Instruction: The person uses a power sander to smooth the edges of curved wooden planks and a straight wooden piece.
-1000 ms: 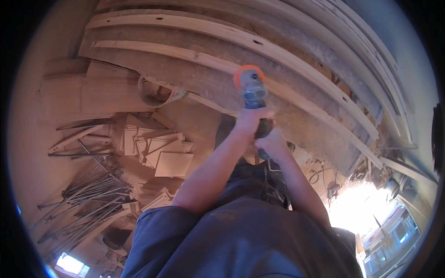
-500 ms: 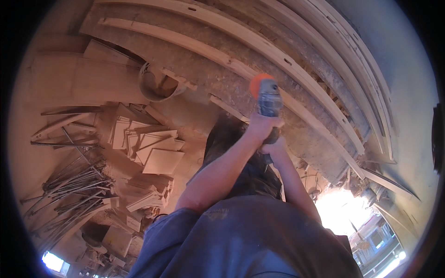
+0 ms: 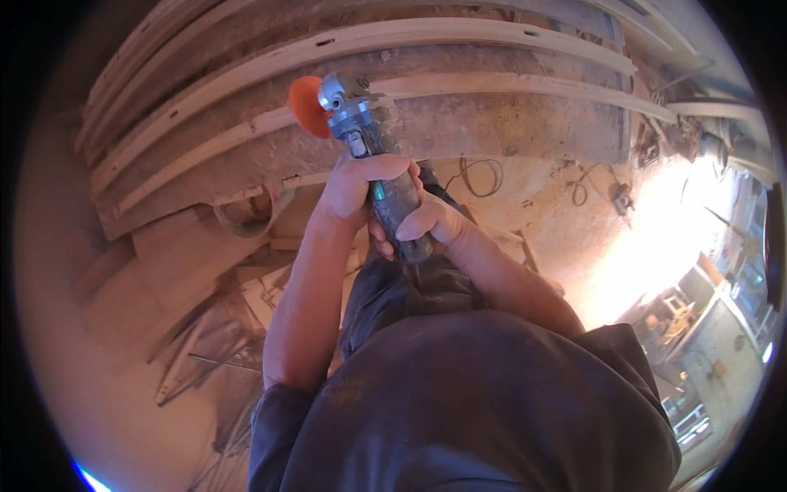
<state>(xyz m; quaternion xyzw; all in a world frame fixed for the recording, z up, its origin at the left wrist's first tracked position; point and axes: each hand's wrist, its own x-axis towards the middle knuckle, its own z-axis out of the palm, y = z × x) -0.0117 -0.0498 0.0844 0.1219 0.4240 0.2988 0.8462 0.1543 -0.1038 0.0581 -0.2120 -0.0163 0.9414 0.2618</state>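
An angle grinder (image 3: 387, 156) with a grey metal head and a round orange disc (image 3: 308, 107) is in both my hands, tilted with its head up and to the left. My left hand (image 3: 354, 182) is wrapped round its body below the head, the thumb lying across the top. Lower down, my right hand (image 3: 429, 220) grips the rear end. Just beyond the disc lies a narrow wooden strip (image 3: 500, 82), set along the near part of the workbench (image 3: 549, 127). Whether the disc touches this strip I cannot tell.
A slotted wooden rail (image 3: 443, 31) lies farther back on the bench, with more long boards behind. Below the bench edge sit a round bucket (image 3: 246, 217) and stacked wood pieces (image 3: 261, 295) at left. A cord (image 3: 479, 176) loops on the floor at right.
My view has swung toward the right. The grinder has come nearer my body, its disc now turned to the left. Both hands still hold it.
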